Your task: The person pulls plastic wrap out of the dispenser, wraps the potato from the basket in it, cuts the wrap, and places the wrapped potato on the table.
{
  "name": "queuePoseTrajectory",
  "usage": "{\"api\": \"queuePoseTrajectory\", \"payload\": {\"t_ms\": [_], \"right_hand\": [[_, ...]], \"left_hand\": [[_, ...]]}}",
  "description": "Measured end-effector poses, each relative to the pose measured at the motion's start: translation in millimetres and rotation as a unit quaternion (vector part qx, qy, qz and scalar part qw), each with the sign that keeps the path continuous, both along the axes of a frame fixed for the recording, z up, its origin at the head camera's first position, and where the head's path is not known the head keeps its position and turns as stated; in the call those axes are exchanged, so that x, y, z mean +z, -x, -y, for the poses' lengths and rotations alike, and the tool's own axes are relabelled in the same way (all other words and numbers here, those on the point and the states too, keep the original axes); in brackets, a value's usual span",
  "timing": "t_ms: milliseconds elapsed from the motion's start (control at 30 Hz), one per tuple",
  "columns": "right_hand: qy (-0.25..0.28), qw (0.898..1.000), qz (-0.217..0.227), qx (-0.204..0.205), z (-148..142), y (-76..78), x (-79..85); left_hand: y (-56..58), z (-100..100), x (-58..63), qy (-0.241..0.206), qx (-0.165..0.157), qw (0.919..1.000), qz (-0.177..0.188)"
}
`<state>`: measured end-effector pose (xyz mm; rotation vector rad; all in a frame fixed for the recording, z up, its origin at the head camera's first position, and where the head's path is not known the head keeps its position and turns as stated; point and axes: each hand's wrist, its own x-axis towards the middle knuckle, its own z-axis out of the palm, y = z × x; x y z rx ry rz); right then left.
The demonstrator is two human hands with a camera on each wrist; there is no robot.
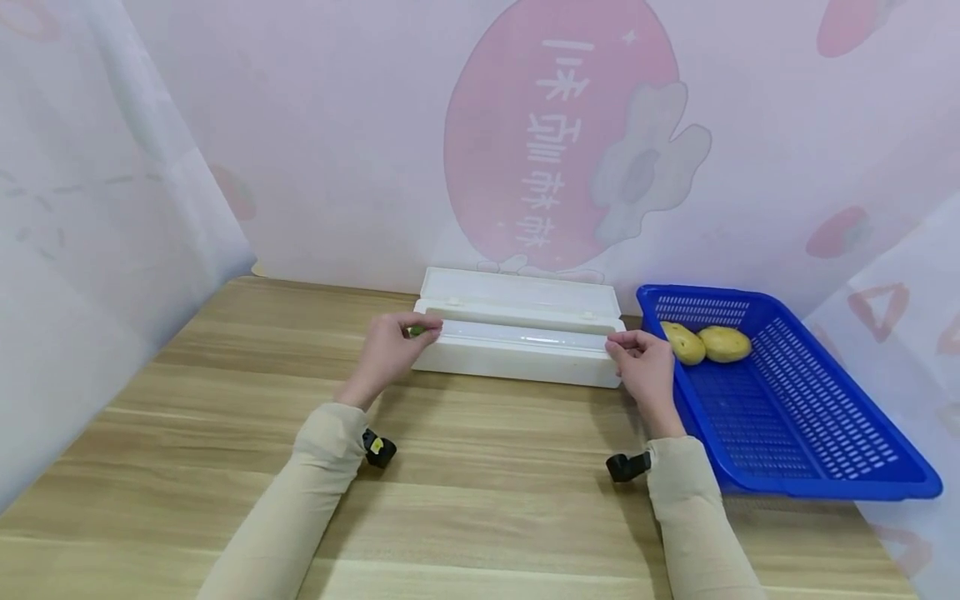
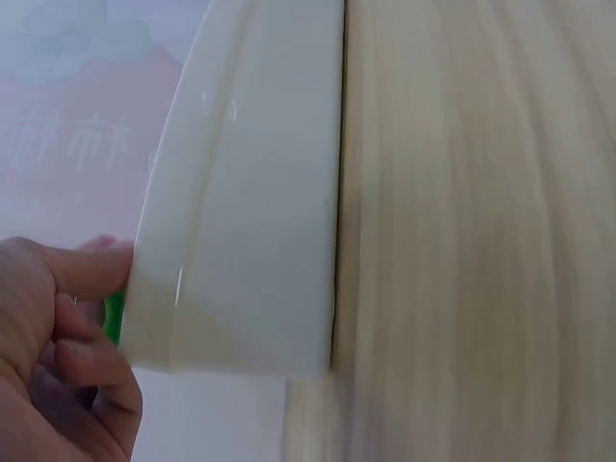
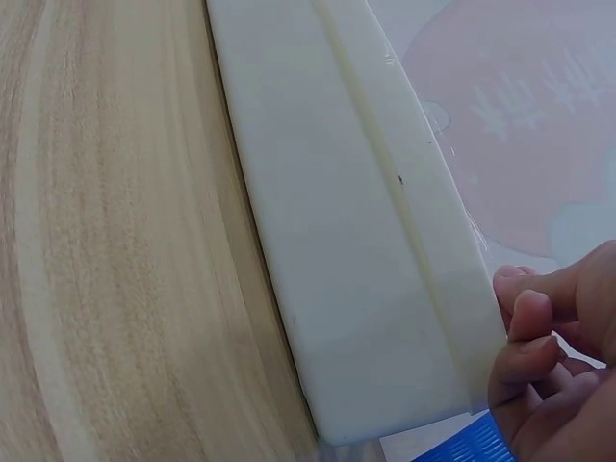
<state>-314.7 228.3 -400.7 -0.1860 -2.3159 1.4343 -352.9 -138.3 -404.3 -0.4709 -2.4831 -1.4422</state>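
Note:
A long white cling film dispenser box (image 1: 517,362) stands at the back of the table with its lid (image 1: 519,292) tipped back. Glossy clear cling film (image 1: 525,335) stretches along its top between the two hands. My left hand (image 1: 392,348) pinches the film's left corner between thumb and index finger, right at the box's end. A bit of something green (image 2: 114,316) shows behind those fingers, mostly hidden. At the opposite end, my right hand (image 1: 647,367) pinches the film's right corner, its other fingers curled in. The roll inside the box is hidden.
To the right sits a blue plastic basket (image 1: 806,379) with slotted walls, close beside the right forearm. Yellow potatoes (image 1: 724,343) lie in its far left corner. A printed curtain (image 1: 360,150) hangs behind the wooden table (image 1: 480,508).

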Motion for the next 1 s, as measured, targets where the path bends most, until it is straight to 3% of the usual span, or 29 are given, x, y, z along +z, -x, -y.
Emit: {"api": "queuePoseTrajectory", "payload": {"t_ms": [267, 700, 1000], "right_hand": [[-0.013, 1.000, -0.003, -0.005, 3, 0.2, 0.4], [0.006, 1.000, 0.021, 0.008, 2, 1.3, 6.2], [-0.053, 0.999, -0.007, 0.004, 4, 3.5, 18.1]], "left_hand": [[-2.3, -3, 4.2, -0.009, 0.030, 0.9995, 0.004], [8.8, 10, 10.9, -0.023, 0.013, 0.9996, -0.009], [11.9, 14, 15.7, -0.035, -0.001, 0.9994, -0.006]]}}
